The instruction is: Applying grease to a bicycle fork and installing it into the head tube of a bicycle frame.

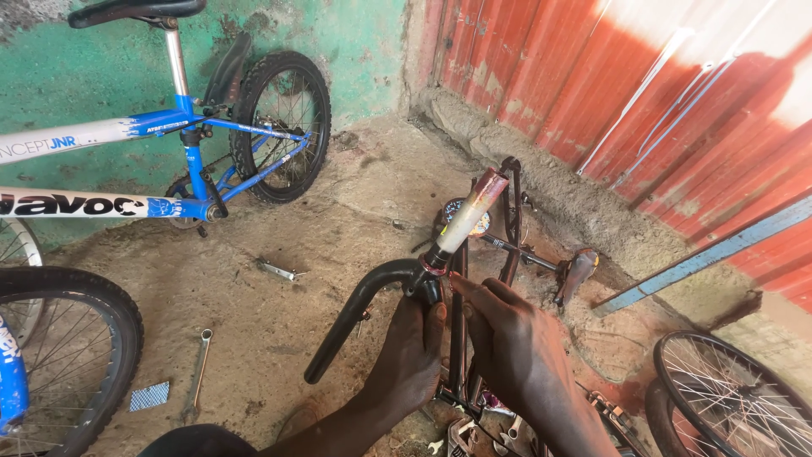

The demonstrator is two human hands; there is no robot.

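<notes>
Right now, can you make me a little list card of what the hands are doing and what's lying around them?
left hand: left hand grips the black bike frame just below the curved black fork
right hand: right hand wraps the same frame from the other side, fingers near the top
steerer tube: pale worn tube sticks up and away above the hands
ground: spanner and a small metal tool lie on the dirt
nearby: blue and white bicycle by the green wall; loose wheel at lower right
</notes>
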